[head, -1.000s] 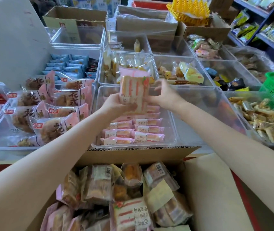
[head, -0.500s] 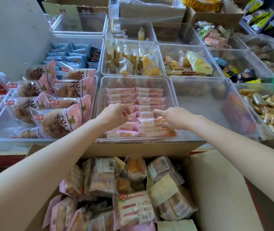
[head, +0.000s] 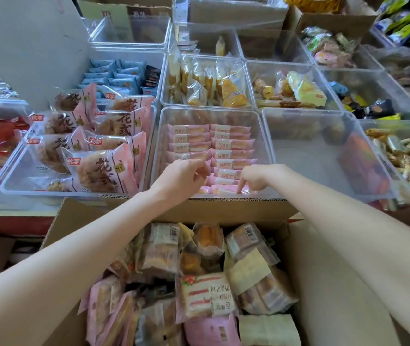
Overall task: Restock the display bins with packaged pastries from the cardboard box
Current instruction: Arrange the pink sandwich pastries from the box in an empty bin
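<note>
Pink pastry packs (head: pixel 231 156) lie in the clear bin (head: pixel 210 113) straight ahead, in two columns, left and right: some four show in the left column above the hand and about eight in the right. Each pack lies with its long axis left to right, overlapping the one behind like shingles, its label facing up. Both forearms reach over the box (head: pixel 224 211) flap into the bin's near end. The left hand (head: pixel 184 174) is knuckles-up, fingers curled down and pinched together at the left column's near packs; whether it actually grips one is hard to say. The right hand (head: pixel 255 178) has its fingers bent down, tips pressing the nearest pack (head: pixel 224 189) at the front wall. The box below holds a loose heap of wrapped pastries, more than a dozen. One empty bin (head: pixel 323 156) stands just right; a bin of large pink packs (head: pixel 99 168), about eight, stands just left.
</note>
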`<action>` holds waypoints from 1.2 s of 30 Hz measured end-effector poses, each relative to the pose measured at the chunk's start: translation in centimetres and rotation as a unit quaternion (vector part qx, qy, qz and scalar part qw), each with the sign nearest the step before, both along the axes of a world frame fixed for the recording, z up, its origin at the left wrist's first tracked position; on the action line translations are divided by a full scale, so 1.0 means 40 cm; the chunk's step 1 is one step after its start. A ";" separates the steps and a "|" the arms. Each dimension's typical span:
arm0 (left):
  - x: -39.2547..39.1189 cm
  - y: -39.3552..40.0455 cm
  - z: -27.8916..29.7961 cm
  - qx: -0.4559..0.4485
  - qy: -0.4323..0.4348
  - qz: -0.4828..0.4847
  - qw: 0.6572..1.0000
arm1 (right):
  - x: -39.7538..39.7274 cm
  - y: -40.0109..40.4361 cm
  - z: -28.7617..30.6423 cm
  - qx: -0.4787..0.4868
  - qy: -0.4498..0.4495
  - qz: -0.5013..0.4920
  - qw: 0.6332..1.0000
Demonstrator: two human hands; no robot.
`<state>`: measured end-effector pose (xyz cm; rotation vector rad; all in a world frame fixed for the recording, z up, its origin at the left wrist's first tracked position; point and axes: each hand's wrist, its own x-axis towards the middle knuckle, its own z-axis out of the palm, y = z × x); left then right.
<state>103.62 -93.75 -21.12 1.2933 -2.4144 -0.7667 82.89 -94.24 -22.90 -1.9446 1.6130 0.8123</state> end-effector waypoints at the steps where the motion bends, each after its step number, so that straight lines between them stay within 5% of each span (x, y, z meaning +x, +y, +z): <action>1: -0.001 0.013 0.002 -0.013 0.010 -0.007 1.000 | 0.004 0.007 0.009 0.009 0.007 0.002 1.000; 6: 0.017 0.097 0.027 -0.146 0.060 -0.085 0.984 | 0.016 0.050 0.045 -0.090 -0.007 -0.005 0.996; 9: 0.047 0.160 0.005 -0.174 0.058 -0.158 0.970 | 0.036 0.091 0.107 -0.261 -0.162 -0.066 0.949; 11: 0.054 0.199 -0.022 -0.133 0.022 -0.205 0.969 | 0.067 0.147 0.152 -0.284 -0.294 -0.068 0.910; 14: 0.066 0.222 -0.099 0.002 -0.151 -0.269 0.951 | 0.119 0.243 0.153 -0.224 -0.345 -0.018 0.911; 19: 0.082 0.266 -0.219 0.173 -0.345 -0.278 0.879 | 0.165 0.337 -0.024 -0.007 -0.206 0.057 0.977; 25: 0.052 0.276 -0.269 0.243 -0.348 -0.234 0.875 | 0.216 0.344 -0.186 0.169 -0.138 -0.017 0.976; 30: 0.052 0.248 -0.248 0.298 -0.316 -0.199 0.879 | 0.235 0.326 -0.167 0.201 -0.084 0.002 0.976; 36: 0.037 0.192 -0.110 0.349 -0.259 -0.203 0.877 | 0.271 0.245 0.052 0.127 -0.051 0.131 0.982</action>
